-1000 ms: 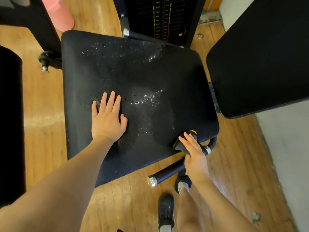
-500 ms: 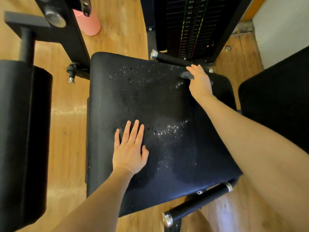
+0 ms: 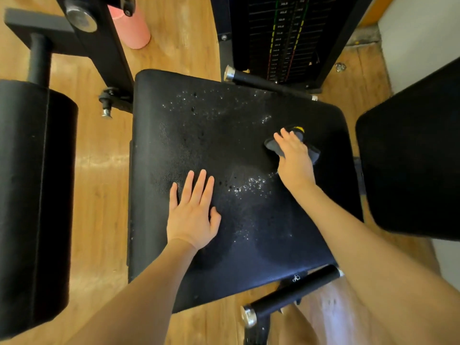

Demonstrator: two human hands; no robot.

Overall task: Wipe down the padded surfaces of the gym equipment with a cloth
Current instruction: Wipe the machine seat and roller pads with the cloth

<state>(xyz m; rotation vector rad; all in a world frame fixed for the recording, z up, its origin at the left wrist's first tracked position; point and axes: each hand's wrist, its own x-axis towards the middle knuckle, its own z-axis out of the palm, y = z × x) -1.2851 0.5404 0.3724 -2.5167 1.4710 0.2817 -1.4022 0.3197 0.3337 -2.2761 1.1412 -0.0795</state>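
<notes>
A black padded seat (image 3: pixel 199 135) fills the middle of the head view, speckled with wet droplets near its centre and far side. My left hand (image 3: pixel 193 215) lies flat on the pad with fingers spread, holding nothing. My right hand (image 3: pixel 295 158) presses a dark cloth with a yellow edge (image 3: pixel 297 130) onto the right part of the seat; most of the cloth is hidden under the palm.
A black back pad (image 3: pixel 410 158) stands at the right and a black roller pad (image 3: pixel 32 195) at the left. Black handle bars (image 3: pixel 291 292) flank the seat. The weight stack (image 3: pixel 286 33) is behind, a pink bottle (image 3: pixel 132 28) stands on the wooden floor.
My right hand with the cloth went from the seat's near right corner to the far edge, then came back toward the right middle. My left hand has stayed flat on the pad.
</notes>
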